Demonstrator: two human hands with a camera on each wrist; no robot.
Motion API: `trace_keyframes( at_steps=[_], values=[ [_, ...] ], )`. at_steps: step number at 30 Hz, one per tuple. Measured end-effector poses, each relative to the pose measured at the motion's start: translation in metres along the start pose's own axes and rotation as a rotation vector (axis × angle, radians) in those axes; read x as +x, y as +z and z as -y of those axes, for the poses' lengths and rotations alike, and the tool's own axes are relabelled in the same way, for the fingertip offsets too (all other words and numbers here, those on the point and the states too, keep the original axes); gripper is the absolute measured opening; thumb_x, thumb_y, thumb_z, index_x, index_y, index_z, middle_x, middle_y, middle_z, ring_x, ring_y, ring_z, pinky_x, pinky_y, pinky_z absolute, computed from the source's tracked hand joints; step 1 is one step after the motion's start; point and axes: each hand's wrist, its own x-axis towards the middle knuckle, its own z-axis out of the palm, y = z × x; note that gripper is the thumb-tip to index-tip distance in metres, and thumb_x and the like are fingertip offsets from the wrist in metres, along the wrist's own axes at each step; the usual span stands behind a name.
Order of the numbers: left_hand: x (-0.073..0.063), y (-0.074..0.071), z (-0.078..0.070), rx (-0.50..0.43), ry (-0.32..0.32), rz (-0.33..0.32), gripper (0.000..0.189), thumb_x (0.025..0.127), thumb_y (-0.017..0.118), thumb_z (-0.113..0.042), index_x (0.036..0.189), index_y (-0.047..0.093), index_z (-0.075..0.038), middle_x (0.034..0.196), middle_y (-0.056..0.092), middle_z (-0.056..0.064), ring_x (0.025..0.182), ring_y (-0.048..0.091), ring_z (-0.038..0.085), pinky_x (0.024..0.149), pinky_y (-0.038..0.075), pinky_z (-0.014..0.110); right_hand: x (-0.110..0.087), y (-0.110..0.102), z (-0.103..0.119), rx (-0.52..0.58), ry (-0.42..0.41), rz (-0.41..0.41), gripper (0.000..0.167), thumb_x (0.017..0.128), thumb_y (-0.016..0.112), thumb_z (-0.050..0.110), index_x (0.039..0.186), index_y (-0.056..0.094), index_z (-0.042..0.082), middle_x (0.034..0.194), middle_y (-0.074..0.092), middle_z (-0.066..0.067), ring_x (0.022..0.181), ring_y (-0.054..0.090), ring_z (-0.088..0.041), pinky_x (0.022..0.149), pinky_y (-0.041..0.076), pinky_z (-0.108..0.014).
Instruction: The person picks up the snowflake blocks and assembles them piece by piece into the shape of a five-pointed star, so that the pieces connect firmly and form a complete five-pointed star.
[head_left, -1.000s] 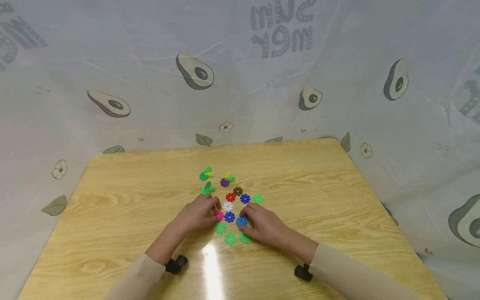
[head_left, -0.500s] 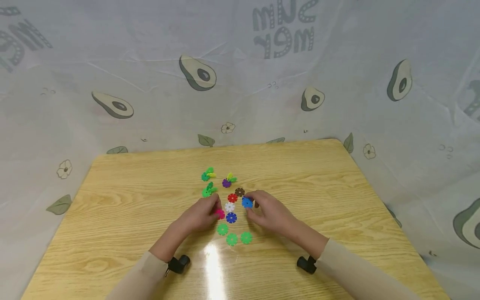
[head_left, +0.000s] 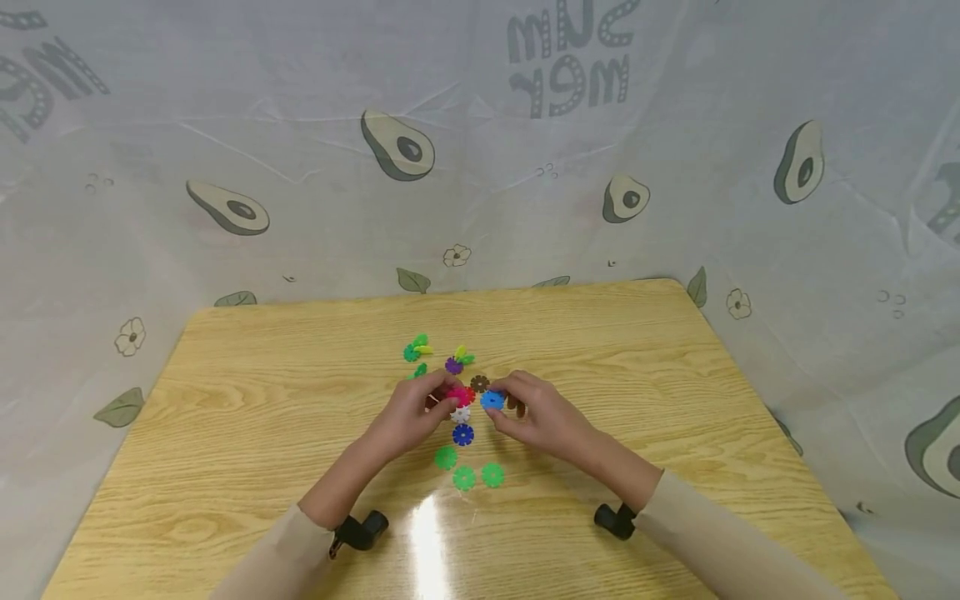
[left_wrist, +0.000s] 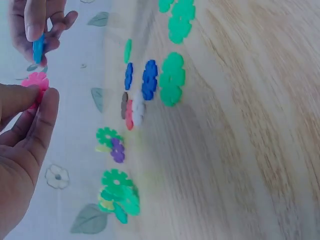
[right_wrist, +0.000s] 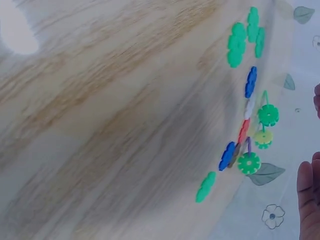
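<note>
My left hand (head_left: 408,417) pinches a pink notched plastic disc (left_wrist: 37,80) between thumb and fingers, raised above the table. Close by on the right, my right hand (head_left: 543,417) pinches a light blue notched disc (head_left: 492,400) by its edge. The two discs are near each other but apart. Under and around the hands lie flat loose discs: red (head_left: 471,396), brown (head_left: 479,383), white (head_left: 461,415) and dark blue (head_left: 462,434). Another dark blue disc (right_wrist: 227,156) and a green disc (right_wrist: 205,187), hidden by my right hand in the head view, show in the right wrist view.
Three green discs (head_left: 464,478) lie at the near side. Farther back stand small joined disc pieces, one teal, green and yellow (head_left: 412,352), one with purple (head_left: 453,366). A green piece (head_left: 421,370) is partly behind my left hand. A printed cloth (head_left: 510,208) hangs behind the table.
My right hand has lifted the light blue disc and moved it away from me. The left hand has raised the pink disc off the table and brought it toward the blue one.
</note>
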Motion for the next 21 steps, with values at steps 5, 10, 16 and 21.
trace_keyframes(
  at_steps=[5, 10, 16, 21],
  values=[
    [0.000, 0.000, -0.007, -0.024, 0.016, 0.004, 0.010, 0.101, 0.066, -0.002, 0.110, 0.071, -0.005, 0.098, 0.077, 0.010, 0.086, 0.075, 0.031, 0.075, 0.061, 0.020, 0.002, 0.000, 0.003, 0.012, -0.044, -0.012, 0.028, 0.099, 0.073, 0.019, 0.123, 0.072, 0.005, 0.096, 0.067, -0.002, 0.083, 0.061, -0.016, 0.069, 0.056, -0.021],
    [0.000, 0.001, -0.013, 0.005, 0.039, -0.018, 0.012, 0.100, 0.069, -0.002, 0.111, 0.071, -0.006, 0.098, 0.078, 0.008, 0.090, 0.076, 0.028, 0.079, 0.062, 0.021, 0.002, -0.001, 0.005, 0.028, -0.073, -0.009, 0.027, 0.099, 0.073, 0.017, 0.122, 0.073, 0.005, 0.099, 0.068, -0.001, 0.083, 0.062, -0.014, 0.071, 0.059, -0.025],
    [-0.003, 0.002, -0.013, 0.030, 0.108, -0.077, 0.013, 0.099, 0.069, -0.002, 0.109, 0.075, -0.008, 0.103, 0.079, 0.006, 0.090, 0.076, 0.020, 0.081, 0.064, 0.023, 0.004, -0.001, 0.007, 0.068, -0.106, -0.002, 0.023, 0.099, 0.073, 0.016, 0.119, 0.074, 0.006, 0.097, 0.068, 0.000, 0.081, 0.061, -0.012, 0.068, 0.060, -0.031],
    [-0.005, 0.000, -0.013, 0.027, 0.132, -0.082, 0.017, 0.098, 0.070, -0.002, 0.111, 0.079, -0.009, 0.107, 0.080, 0.006, 0.094, 0.076, 0.017, 0.082, 0.064, 0.023, 0.005, -0.003, 0.008, 0.149, -0.099, 0.029, 0.022, 0.098, 0.074, 0.014, 0.118, 0.074, 0.006, 0.098, 0.070, -0.001, 0.083, 0.064, -0.009, 0.072, 0.063, -0.029]
  ],
)
